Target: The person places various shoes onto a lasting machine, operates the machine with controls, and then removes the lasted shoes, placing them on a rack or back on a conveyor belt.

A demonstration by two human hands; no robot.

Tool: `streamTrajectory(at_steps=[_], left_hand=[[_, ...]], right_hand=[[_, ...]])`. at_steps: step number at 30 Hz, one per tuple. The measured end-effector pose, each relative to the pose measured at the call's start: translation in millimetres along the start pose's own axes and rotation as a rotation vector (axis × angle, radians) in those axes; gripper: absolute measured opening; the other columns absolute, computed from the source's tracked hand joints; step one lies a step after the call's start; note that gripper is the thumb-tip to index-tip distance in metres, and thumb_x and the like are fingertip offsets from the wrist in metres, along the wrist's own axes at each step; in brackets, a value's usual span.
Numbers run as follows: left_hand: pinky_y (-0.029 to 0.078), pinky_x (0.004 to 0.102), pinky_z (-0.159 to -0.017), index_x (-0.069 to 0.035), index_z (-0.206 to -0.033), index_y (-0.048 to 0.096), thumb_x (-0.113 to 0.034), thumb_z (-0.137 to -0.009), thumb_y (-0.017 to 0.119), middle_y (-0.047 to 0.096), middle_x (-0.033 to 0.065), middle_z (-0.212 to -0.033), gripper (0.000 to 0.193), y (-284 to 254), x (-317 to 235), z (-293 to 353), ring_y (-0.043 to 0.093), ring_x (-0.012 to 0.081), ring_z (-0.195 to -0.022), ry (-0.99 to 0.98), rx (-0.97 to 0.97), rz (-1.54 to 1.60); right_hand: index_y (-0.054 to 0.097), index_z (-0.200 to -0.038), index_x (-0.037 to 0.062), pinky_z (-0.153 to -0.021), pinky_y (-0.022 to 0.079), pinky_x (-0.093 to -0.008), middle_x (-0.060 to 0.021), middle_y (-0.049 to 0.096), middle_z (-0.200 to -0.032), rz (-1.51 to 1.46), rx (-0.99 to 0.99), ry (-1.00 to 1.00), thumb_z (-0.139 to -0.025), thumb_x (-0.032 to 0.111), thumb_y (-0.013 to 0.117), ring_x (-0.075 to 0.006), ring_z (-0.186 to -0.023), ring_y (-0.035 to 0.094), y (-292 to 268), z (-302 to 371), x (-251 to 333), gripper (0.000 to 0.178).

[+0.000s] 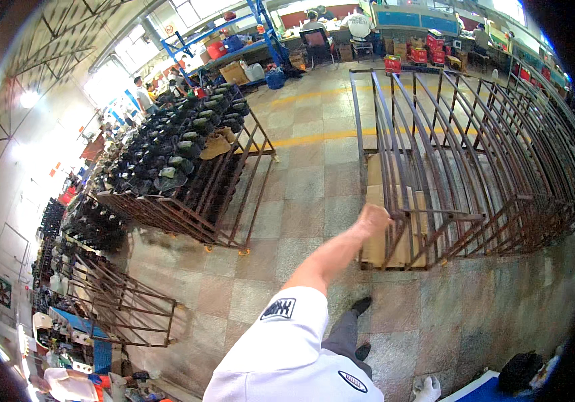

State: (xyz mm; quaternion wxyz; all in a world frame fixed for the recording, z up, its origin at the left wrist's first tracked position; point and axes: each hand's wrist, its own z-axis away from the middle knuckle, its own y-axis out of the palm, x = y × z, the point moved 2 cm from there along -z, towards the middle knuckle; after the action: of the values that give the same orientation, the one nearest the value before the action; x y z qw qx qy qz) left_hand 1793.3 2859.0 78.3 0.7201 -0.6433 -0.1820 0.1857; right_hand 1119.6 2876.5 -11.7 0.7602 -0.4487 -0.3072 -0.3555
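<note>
My left arm, in a short white sleeve, stretches forward from the lower edge. My left hand (374, 218) is closed at the near upper corner of a brown metal rack (435, 216) and seems to grip its bar. Several such racks stand nested close together toward the right. Flat cardboard (373, 251) shows low inside the nearest one. No right hand can be made out; a white, rounded object (428, 388) lies at the lower edge, its kind unclear. My dark shoe (362, 305) is on the tiled floor just below the rack.
A rack (223, 231) loaded with dark shoe-like items (187, 144) stands left of the aisle. Another metal rack (140, 311) is at the lower left. A blue-topped table (472, 392) edges in at lower right. People sit at far benches near red crates (428, 50).
</note>
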Motion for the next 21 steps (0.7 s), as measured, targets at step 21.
streamTrajectory(at_steps=[21], left_hand=[[0.054,0.0485,-0.072,-0.020,-0.123,0.074,-0.034,-0.105,0.051,0.073,0.0132,-0.088,0.032,33,164,273,0.070,0.0348,-0.084,0.387,-0.253,-0.063]], right_hand=[[0.063,-0.128,0.0034,-0.111,0.041,-0.0488,-0.0179,0.067,-0.127,0.592,-0.290,-1.062,-0.091,0.039,0.073,-0.0345,-0.122,0.061,114,126,250,0.052]])
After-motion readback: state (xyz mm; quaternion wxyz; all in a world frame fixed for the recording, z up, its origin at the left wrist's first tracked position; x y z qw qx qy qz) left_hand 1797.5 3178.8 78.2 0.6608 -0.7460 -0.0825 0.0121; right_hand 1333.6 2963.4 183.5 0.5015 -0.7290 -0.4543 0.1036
